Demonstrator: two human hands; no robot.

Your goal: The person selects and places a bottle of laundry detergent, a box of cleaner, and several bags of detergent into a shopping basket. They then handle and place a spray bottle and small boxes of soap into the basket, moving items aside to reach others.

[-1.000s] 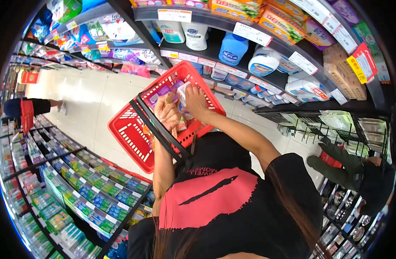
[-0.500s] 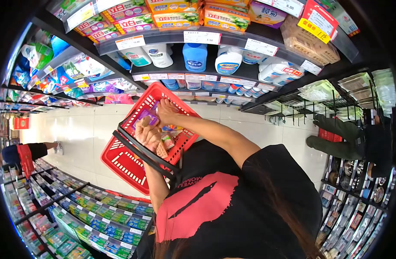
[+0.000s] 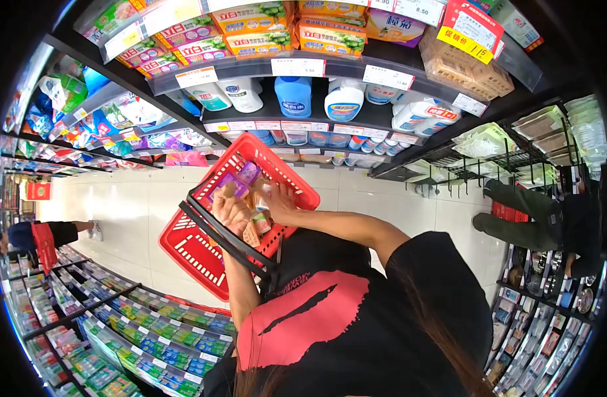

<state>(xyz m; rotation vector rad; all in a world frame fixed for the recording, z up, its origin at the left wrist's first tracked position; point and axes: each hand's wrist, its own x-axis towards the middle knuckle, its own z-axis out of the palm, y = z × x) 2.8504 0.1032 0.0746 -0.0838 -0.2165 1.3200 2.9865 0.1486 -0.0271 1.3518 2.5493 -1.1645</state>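
A red shopping basket point(image 3: 287, 173) hangs tilted in front of me, its black handle point(image 3: 217, 233) lying across my left forearm. My left hand point(image 3: 229, 214) is closed on a purple packet point(image 3: 231, 186) over the inside of the basket. Another purple packet point(image 3: 250, 173) lies by the far wall of the basket. My right hand point(image 3: 281, 200) reaches into the basket, its fingers curled at a small clear-and-orange packet point(image 3: 258, 198). Below it are a small green-and-red packet point(image 3: 261, 221) and an orange packet point(image 3: 251, 235).
Ahead, a shelf holds boxed soap bars point(image 3: 258, 41), a blue bottle point(image 3: 293, 97) and white bottles point(image 3: 344, 99). Bagged goods point(image 3: 65, 92) fill shelves at left. One person point(image 3: 36, 238) stands far left, another point(image 3: 541, 212) at right near hanging packets point(image 3: 483, 141).
My right hand has moved back from the far wall toward my body, to the other packets. A purple packet now shows where it was. The left hand keeps its purple packet.
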